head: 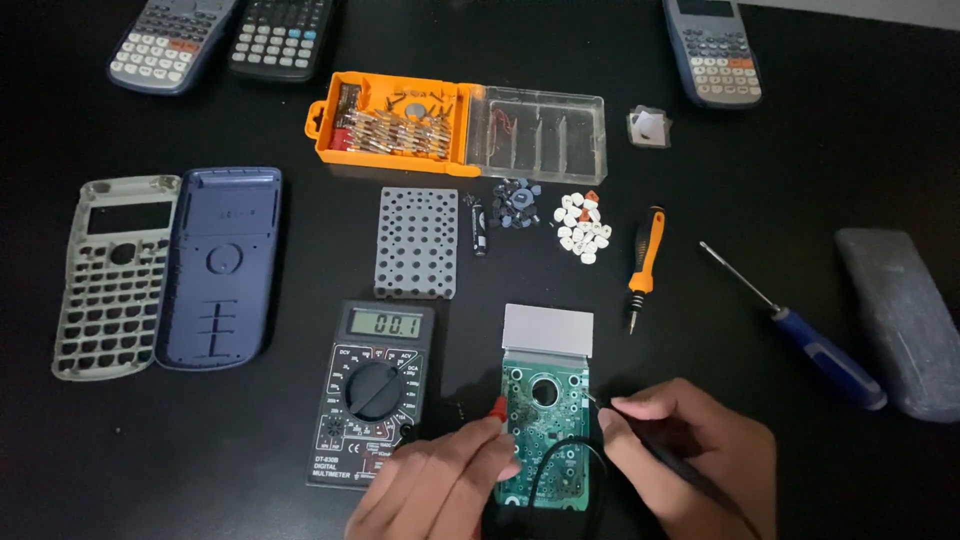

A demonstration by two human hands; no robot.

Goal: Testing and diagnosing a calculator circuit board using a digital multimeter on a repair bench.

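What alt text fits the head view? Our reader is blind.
Two hands press probes to a green circuit board on a black table: left hand with the red probe, right hand with the black probe. A multimeter lies left, beside calculator parts.

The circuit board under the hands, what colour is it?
Green, with small silvery dots; the circuit board shows best in the head view.

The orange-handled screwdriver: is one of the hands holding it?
No, the orange-handled screwdriver lies alone on the black table, while the left hand and right hand hold probes on the green circuit board.
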